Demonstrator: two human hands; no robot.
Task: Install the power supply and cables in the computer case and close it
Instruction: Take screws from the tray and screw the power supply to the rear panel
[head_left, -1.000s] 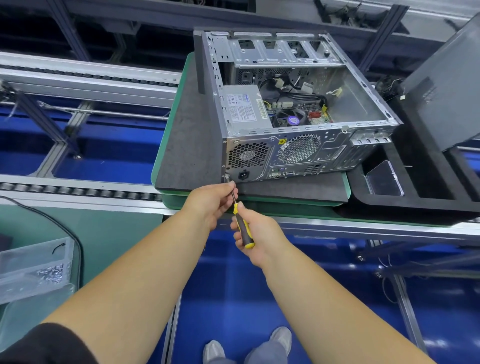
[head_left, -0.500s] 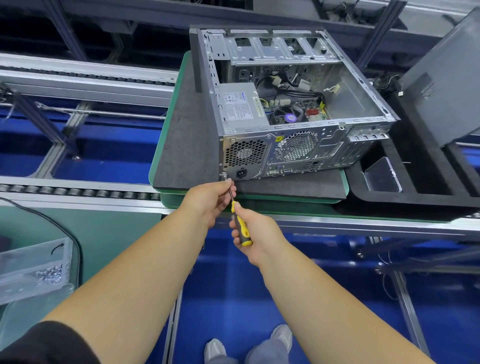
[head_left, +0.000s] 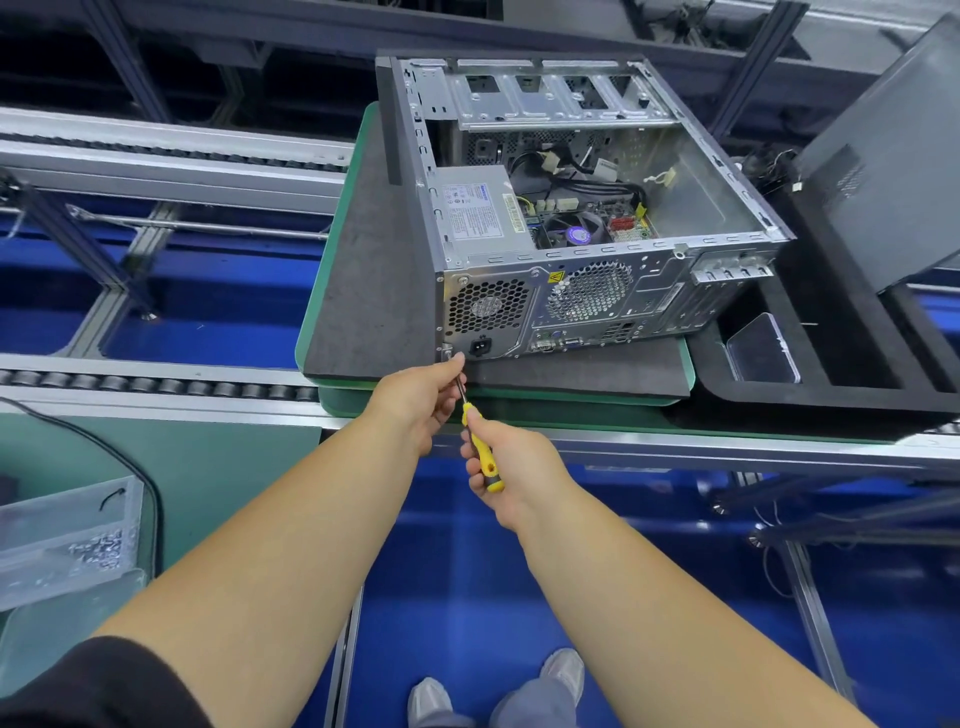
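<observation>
Little moved since before, right hand (head_left: 511, 467) still closed around yellow-handled screwdriver (head_left: 480, 447), left hand (head_left: 423, 397) pinching its shaft at the rear lower corner of open silver computer case (head_left: 587, 291), grey power supply (head_left: 478, 210) seated inside, case lying on dark foam-topped surface (head_left: 374, 280).

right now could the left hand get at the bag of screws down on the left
Probably yes, once freed: the left hand is pinching the screwdriver shaft at the computer case; nothing visible stands between it and the screw bag.

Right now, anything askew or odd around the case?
Nothing looks damaged or spilled. The computer case lies side-open on the grey mat, power supply seated. The side panel leans tilted at right, not yet fitted. The right hand holds the screwdriver; the left hand steadies its shaft.
</observation>
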